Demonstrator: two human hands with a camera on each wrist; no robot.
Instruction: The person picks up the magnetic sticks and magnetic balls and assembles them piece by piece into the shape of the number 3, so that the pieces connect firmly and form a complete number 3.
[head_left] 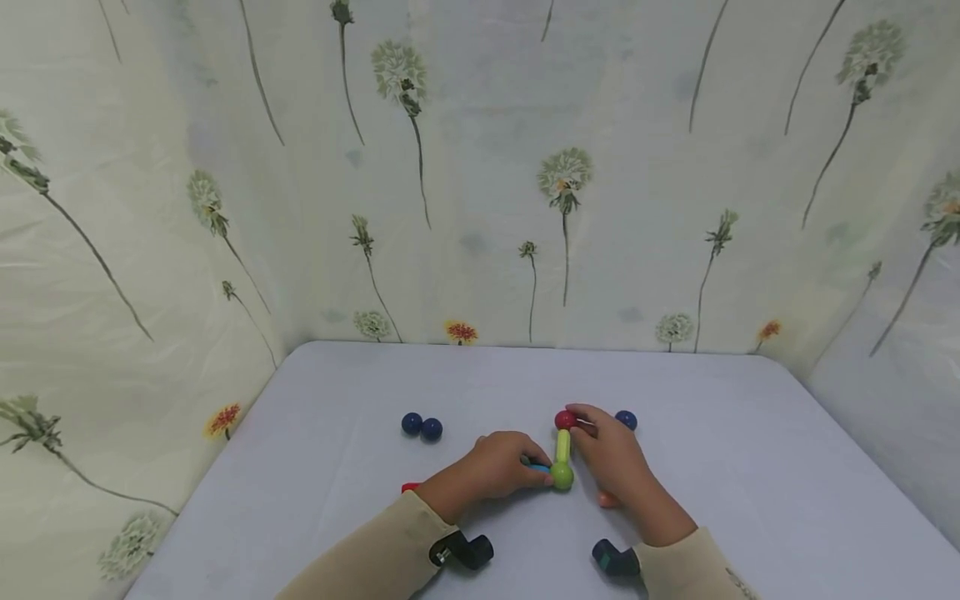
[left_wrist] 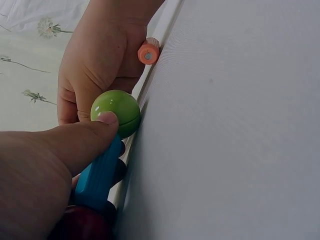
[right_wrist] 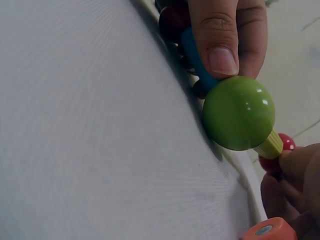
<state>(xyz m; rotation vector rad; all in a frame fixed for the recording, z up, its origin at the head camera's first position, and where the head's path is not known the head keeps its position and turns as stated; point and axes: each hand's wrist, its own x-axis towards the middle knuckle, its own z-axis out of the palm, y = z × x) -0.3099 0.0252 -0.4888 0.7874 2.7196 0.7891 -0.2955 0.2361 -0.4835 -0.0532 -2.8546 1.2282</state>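
A green ball joins a yellow-green stick and a blue stick at an angle on the table. My left hand grips the blue stick, with the thumb tip against the green ball in the left wrist view. At the blue stick's other end is a dark red ball, largely behind the left hand in the head view. My right hand pinches a red ball at the far end of the yellow-green stick.
Two navy balls lie together at the left, and another navy ball sits behind the right hand. An orange stick lies beside the right wrist. Past the left forearm peeks a red piece. A floral curtain stands behind the table.
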